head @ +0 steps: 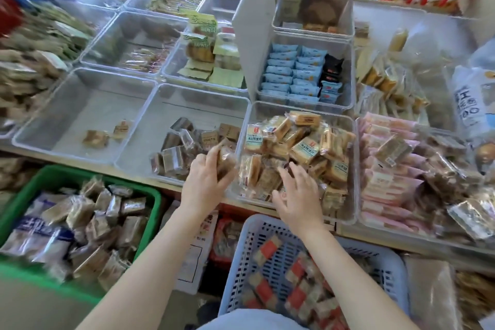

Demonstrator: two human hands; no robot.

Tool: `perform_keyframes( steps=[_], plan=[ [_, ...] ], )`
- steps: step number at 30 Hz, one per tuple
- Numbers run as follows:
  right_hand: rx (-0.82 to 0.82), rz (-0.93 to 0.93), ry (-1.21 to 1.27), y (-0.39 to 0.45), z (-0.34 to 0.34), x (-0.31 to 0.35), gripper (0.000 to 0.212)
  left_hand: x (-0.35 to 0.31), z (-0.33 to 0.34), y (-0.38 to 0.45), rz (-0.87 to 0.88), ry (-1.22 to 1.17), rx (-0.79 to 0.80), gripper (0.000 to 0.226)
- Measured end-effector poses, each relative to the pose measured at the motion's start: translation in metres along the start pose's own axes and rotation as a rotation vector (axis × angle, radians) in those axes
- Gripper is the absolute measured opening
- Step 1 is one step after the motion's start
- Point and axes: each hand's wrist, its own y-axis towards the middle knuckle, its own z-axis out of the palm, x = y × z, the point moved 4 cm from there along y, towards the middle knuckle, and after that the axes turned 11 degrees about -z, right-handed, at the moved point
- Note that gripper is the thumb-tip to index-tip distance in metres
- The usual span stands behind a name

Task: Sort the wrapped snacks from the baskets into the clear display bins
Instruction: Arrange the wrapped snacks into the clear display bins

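My left hand (207, 178) grips a brown wrapped snack (226, 162) over the near right corner of a clear bin (160, 104) that holds dark brown wrapped snacks (174, 155). My right hand (296, 191) rests with spread fingers on the pile of tan wrapped biscuits (300, 147) in the neighbouring clear bin (355, 169). Below, a green basket (32, 177) holds brown and silvery wrapped snacks (88, 225). A blue slotted basket (241, 254) with red-and-tan wrapped snacks (281, 284) sits under my right arm.
A nearly bare clear bin (48, 120) with two tan packets stands at the front left. Behind are bins of blue packets (289, 75), green packets (209, 61) and a white divider board (251, 21). Pink packets (383, 169) fill the right-hand bin. Loose snack piles lie far left.
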Motion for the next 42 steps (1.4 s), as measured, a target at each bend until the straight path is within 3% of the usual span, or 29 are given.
perform_keyframes(
  steps=[2,7,12,15,18,22,25,28,31,36,38,40,42],
  plan=[
    [0.041,-0.003,-0.124,-0.005,0.017,-0.002,0.056,0.018,0.000,0.019,-0.101,0.000,0.008,0.063],
    [0.012,0.031,-0.227,-0.004,0.024,-0.001,0.063,0.043,0.019,0.044,-0.136,0.098,0.104,0.056],
    [0.030,0.024,-0.247,-0.004,0.024,0.001,0.064,0.042,0.033,0.047,-0.124,0.465,0.233,0.066],
    [0.047,0.014,-0.170,-0.004,0.019,0.003,0.059,0.026,0.022,0.033,-0.133,0.371,0.110,0.058],
    [-0.023,-0.004,-0.034,-0.009,0.005,0.003,0.048,-0.012,0.013,0.004,0.050,0.087,-0.032,0.032],
    [-0.385,0.016,-0.083,-0.035,-0.035,-0.019,0.034,-0.072,0.030,-0.030,0.168,0.071,0.134,0.027],
    [-0.502,0.149,-0.193,-0.053,-0.070,-0.064,0.026,-0.111,0.054,-0.039,0.240,0.133,0.201,0.027],
    [-0.476,0.265,-0.309,-0.058,-0.105,-0.110,0.044,-0.144,0.073,-0.045,0.301,0.155,0.235,0.026],
    [-0.326,0.356,-0.322,-0.044,-0.126,-0.143,0.056,-0.167,0.084,-0.048,0.324,0.215,0.238,0.026],
    [-0.164,0.461,-0.231,-0.013,-0.122,-0.168,0.049,-0.178,0.088,-0.049,0.303,0.318,0.246,0.026],
    [-0.213,0.456,-0.194,-0.010,-0.122,-0.168,0.041,-0.177,0.085,-0.050,0.302,0.316,0.249,0.026],
    [-0.354,0.420,-0.167,-0.011,-0.126,-0.166,0.027,-0.175,0.083,-0.052,0.309,0.310,0.241,0.026],
    [-0.469,0.376,-0.106,-0.017,-0.131,-0.160,0.025,-0.173,0.080,-0.053,0.322,0.285,0.230,0.026]
  ],
)
